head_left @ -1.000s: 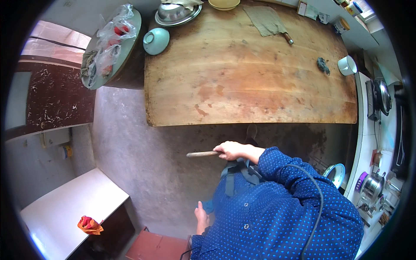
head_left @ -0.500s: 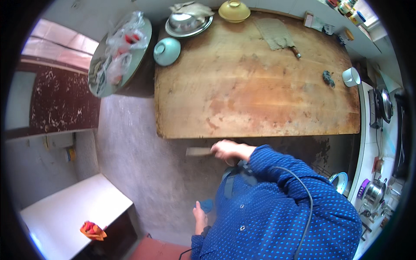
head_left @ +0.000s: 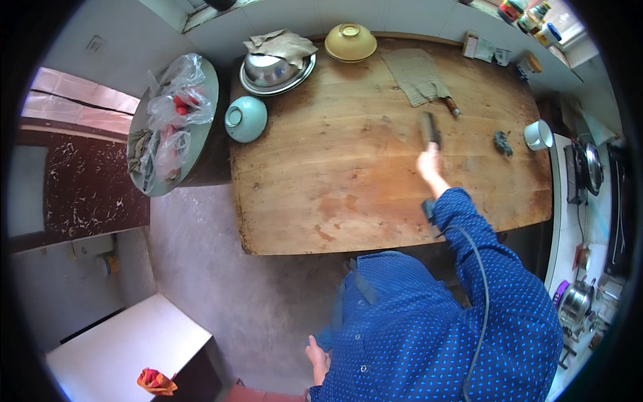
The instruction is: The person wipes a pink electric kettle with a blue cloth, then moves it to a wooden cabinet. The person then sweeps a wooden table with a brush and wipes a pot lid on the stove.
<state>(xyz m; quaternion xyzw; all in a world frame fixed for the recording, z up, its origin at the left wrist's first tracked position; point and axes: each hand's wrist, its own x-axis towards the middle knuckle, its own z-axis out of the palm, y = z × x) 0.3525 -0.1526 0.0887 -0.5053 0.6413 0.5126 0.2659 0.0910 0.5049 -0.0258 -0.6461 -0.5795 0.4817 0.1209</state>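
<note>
My right hand (head_left: 431, 164) reaches over the wooden board (head_left: 301, 174) and is closed round a narrow brush-like tool (head_left: 431, 128), dark with a tan side. Motion smears the tool, so its exact kind is unclear. Beyond it lies a knife's brown handle (head_left: 452, 106), the rest hidden under a folded checked cloth (head_left: 414, 77). A dark, crumpled scrap (head_left: 502, 144) sits to the right of the tool, beside a white mug (head_left: 538, 135). Low by my body, my left hand (head_left: 317, 360) is curled against something blue that mostly hides behind it.
On the board's far side stand a pale green bowl (head_left: 246, 119), a metal bowl (head_left: 268, 72) under a cloth, and a yellow bowl (head_left: 351, 43). A round table (head_left: 209, 100) with plastic bags is at left. A white tabletop (head_left: 127, 342) bears an orange-red item (head_left: 157, 382).
My right hand has swung from the board's front edge to above its right-hand part, still holding the tool. My left hand has dropped slightly. The view has shifted, showing more of the wall.
</note>
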